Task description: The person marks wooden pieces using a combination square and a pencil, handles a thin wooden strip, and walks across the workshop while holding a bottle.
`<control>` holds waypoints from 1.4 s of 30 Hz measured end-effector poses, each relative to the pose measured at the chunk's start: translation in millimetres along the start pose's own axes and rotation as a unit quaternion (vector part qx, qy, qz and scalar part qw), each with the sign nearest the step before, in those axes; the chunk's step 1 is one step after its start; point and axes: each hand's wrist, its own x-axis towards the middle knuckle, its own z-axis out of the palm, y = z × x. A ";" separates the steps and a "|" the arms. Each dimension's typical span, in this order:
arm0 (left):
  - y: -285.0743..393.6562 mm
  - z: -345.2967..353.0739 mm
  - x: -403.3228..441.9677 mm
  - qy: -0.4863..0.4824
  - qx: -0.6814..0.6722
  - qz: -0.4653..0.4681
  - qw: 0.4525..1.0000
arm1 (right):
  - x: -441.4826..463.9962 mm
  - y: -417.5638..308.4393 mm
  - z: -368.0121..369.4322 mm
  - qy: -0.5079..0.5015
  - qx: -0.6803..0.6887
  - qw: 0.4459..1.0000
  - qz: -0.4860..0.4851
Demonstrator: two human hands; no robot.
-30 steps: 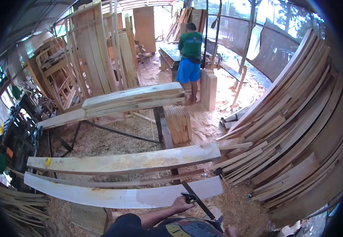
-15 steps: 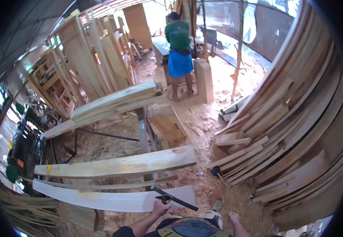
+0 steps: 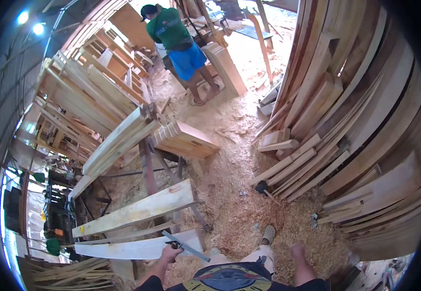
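Observation:
My left hand (image 3: 170, 253) is wrapped round the dark handle of a hand tool with a long, straight metal strip (image 3: 187, 246), too small to identify surely. It is near the right end of a pale board (image 3: 133, 249). Behind that board lie a thin strip and a thick yellowish beam (image 3: 140, 209). My right hand (image 3: 298, 251) hangs low at my right side over the shavings, its fingers curled in; whether anything is in it cannot be made out.
A person in a green shirt (image 3: 171, 30) stands at a worktable. Long planks (image 3: 360, 160) lean along the right. Stacked boards (image 3: 183, 138) stand mid-floor. A black-headed mallet-like object (image 3: 262, 186) lies near the planks. Shavings (image 3: 234, 203) cover the floor.
The view has turned to the right and tilted, so the beams appear further left. The tool stays in my left hand. My right hand, barely visible at first, now shows beside my body.

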 end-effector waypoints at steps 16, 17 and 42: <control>49.9 -27.6 -21.9 -0.046 0.206 -0.009 0.977 | 21.3 -4.6 -3.0 -0.095 0.323 0.932 0.136; 43.7 -26.4 -18.6 -0.048 0.207 -0.007 0.977 | 39.7 13.6 23.7 -0.094 0.317 0.936 0.125; 176.4 5.9 -31.7 0.265 -0.293 0.233 0.888 | 96.9 -170.8 -267.9 -0.017 0.209 0.977 -0.040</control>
